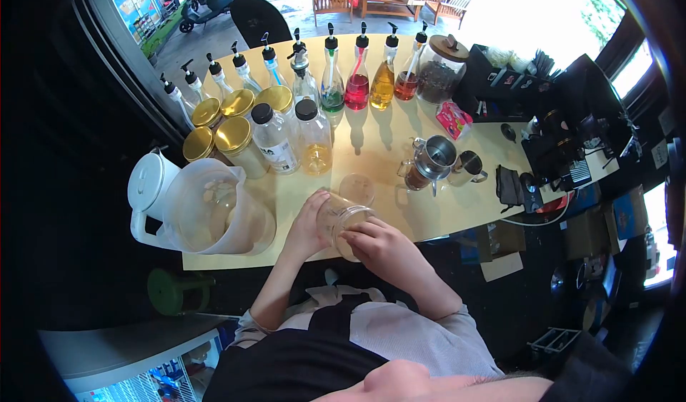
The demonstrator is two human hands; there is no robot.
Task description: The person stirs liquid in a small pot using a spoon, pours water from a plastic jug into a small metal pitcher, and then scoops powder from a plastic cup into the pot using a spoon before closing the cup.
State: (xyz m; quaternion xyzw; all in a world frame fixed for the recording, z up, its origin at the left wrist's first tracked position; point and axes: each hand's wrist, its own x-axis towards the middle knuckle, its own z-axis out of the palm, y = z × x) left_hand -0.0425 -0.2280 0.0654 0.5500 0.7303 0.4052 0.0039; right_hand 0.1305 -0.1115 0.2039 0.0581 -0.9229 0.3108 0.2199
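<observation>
A clear jar (336,217) is held tilted at the table's front edge, in front of my body. My left hand (310,226) is wrapped round its left side. The fingers of my right hand (379,245) are bent over its open-looking rim on the right; whether they pinch anything else is too small to tell. Just behind the jar, a round clear lid or dish (356,189) lies on the table. Two black-capped bottles stand farther back, one with a label (279,150) and one with amber liquid (316,152).
A large translucent pitcher (214,209) and a white jug (151,187) stand left, near gold-lidded jars (243,148). Pump bottles (357,87) line the back. A metal dripper (435,158), a glass cup (468,166) and a pink packet (454,120) are to the right, before black equipment (561,148).
</observation>
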